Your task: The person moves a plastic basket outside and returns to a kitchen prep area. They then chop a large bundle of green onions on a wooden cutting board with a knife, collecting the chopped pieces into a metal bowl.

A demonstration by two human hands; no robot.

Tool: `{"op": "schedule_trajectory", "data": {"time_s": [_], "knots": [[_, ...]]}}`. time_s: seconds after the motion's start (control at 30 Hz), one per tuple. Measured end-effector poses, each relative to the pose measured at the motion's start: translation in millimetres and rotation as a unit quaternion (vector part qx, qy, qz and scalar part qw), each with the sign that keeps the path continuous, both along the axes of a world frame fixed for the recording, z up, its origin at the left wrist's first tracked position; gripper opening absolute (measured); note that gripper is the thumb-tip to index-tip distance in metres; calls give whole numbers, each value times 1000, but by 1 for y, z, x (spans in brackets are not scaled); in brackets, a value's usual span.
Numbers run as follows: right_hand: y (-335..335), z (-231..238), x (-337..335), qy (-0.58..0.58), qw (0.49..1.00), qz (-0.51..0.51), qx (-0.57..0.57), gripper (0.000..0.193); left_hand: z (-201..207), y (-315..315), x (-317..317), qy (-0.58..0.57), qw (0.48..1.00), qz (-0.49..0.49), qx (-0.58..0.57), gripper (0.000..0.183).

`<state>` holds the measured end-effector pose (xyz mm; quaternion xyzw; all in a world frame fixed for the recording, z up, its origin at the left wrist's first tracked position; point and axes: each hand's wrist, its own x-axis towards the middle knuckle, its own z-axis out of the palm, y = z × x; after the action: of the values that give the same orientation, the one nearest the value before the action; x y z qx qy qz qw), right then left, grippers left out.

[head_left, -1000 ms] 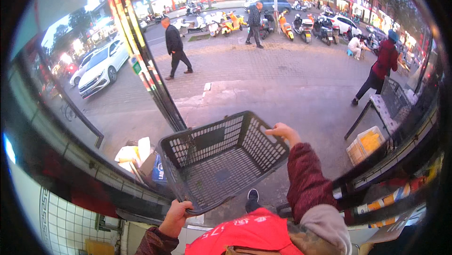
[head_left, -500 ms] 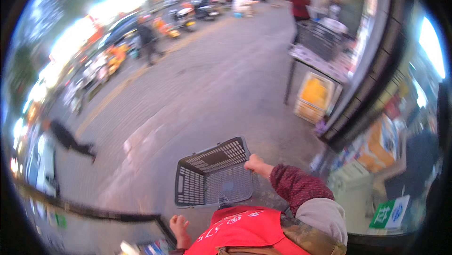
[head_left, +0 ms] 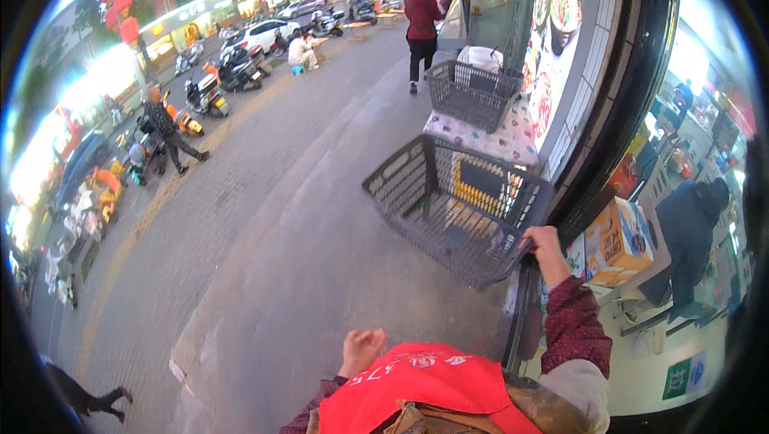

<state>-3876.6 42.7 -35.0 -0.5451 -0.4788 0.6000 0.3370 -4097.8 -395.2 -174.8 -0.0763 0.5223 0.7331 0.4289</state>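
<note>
My right hand (head_left: 545,251) grips the near right rim of a dark grey plastic shopping basket (head_left: 436,165). The basket is held tilted in the air, its slotted inside facing me, with nothing seen in it. Through its slots, yellow things behind it show. Near my red apron (head_left: 424,374), my left hand (head_left: 364,350) hovers apart from the basket, its fingers curled with nothing in them. Another dark grey basket (head_left: 473,97) rests on a table with a patterned cloth (head_left: 456,131), just beyond the held one.
To the right runs a dark door frame (head_left: 633,105), with a cardboard box (head_left: 617,242) behind it indoors. A person in a red top (head_left: 422,17) stands ahead beyond the table. On the left, a walking person (head_left: 164,125) and parked scooters (head_left: 206,100) line the paved street.
The held basket has risen and swung right, toward the table, with my right hand still on it. My left hand has come up and right. The view has turned rightward.
</note>
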Motion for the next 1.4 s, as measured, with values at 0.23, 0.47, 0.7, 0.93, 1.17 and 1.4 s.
{"op": "schedule_trajectory", "data": {"time_s": [0.23, 0.47, 0.7, 0.93, 1.17, 1.4], "knots": [[182, 130, -44, 106, 983, -59, 138, 8, -54, 49, -73, -181, 982, -47, -4, 24], [463, 210, -172, 164, 951, -78, 251, 11, -147, 38, -113, -112, 975, 109, -159, 20], [646, 223, -247, 66, 954, -5, 291, 12, -140, 58, -74, -190, 908, 148, -344, 20], [741, 120, -232, -94, 925, 127, 344, 27, -124, 111, -68, -198, 906, 165, -337, 19], [735, 24, -208, -122, 958, 230, 123, 46, -124, 176, -53, -187, 919, 216, -271, 20], [677, -37, -180, 55, 994, 89, -12, 51, -110, 211, -75, -199, 891, 254, -318, 17]]}}
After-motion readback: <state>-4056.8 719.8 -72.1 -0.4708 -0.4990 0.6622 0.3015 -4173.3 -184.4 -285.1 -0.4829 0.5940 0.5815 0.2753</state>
